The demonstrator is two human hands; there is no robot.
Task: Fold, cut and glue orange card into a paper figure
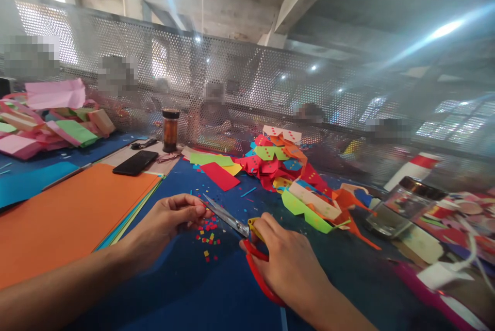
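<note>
Near the middle of the blue table, my right hand (284, 248) grips a pair of scissors (228, 216) with red and yellow handles. Their metal blades point up and left, nearly closed, with the tips just beside my left fingertips. My left hand (174, 217) is closed in a pinch on a small piece of red paper (201, 210), mostly hidden by the fingers. Below the blades, tiny red and yellow paper bits (211, 236) lie scattered. Beyond them are a flat red paper strip (220, 176) and a heap of folded, punched coloured paper pieces (270, 161).
Orange sheets (77, 212) lie stacked at left, with a black phone (135, 162) at their far edge. A dark-lidded bottle (170, 131) stands behind. At right are a clear jar (402, 207) and a white plug with cable (444, 273). A perforated metal screen (240, 73) borders the table.
</note>
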